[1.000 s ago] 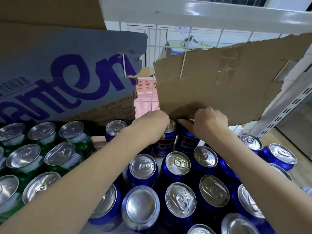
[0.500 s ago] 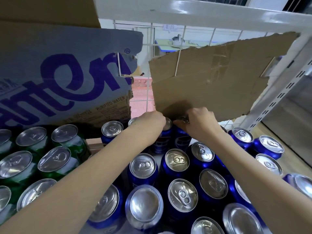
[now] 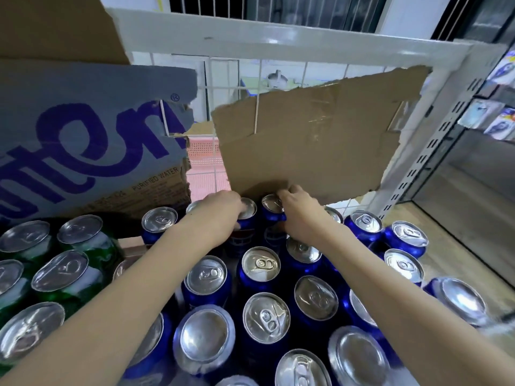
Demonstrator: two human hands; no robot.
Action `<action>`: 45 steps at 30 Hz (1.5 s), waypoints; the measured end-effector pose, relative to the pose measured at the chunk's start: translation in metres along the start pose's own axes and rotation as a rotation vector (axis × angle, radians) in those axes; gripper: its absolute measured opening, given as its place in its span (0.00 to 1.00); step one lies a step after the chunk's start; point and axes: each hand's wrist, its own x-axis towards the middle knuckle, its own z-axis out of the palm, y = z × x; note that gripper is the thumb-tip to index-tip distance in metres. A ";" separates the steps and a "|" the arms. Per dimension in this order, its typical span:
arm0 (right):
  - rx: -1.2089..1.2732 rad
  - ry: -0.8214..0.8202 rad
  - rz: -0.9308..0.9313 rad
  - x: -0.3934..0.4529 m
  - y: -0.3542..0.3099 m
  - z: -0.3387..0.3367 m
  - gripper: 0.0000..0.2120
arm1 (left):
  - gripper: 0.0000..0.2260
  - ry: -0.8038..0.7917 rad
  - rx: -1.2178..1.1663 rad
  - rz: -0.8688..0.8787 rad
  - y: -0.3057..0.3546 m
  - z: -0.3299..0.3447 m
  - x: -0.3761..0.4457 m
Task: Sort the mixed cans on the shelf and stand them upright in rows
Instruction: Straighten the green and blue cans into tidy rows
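At the back of the shelf, against the torn cardboard sheet (image 3: 309,140): both hands busy with the rearmost blue cans, so apparently seating the last two of a blue row upright against the back. Left hand (image 3: 220,210) curled over and around one blue can (image 3: 246,215), fingers wrapped down its side, lid partly showing past the knuckles. Right hand (image 3: 298,213) pinching the neighbouring blue can (image 3: 271,207) at the rim and upper wall, fingertips bent over the lid edge. Neither hand spread wide; both closed round a can. The two held cans just beside each other, upright or close to it, directly below the cardboard's lower edge. In front, more blue cans (image 3: 260,266) standing upright in loose, uneven rows between the forearms; off to the left, green cans (image 3: 69,271) grouped apart below the printed water carton (image 3: 83,140), so sorting by colour looks largely done. Next move, as a judgement: a small nudge to square the pair with the row, then release without tipping close neighbours. Risk: knocking packed cans on withdrawal. White wire shelf frame (image 3: 278,48) behind.
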 end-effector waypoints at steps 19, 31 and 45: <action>0.032 -0.015 -0.296 -0.023 0.126 -0.070 0.23 | 0.23 0.121 -0.080 0.100 0.125 -0.038 0.008; 0.030 -0.029 -0.343 -0.027 0.169 -0.032 0.29 | 0.19 -0.002 -0.198 0.071 0.142 -0.026 0.036; 0.227 0.009 -0.319 0.015 0.180 -0.071 0.18 | 0.13 0.137 -0.141 -0.053 0.134 -0.046 0.051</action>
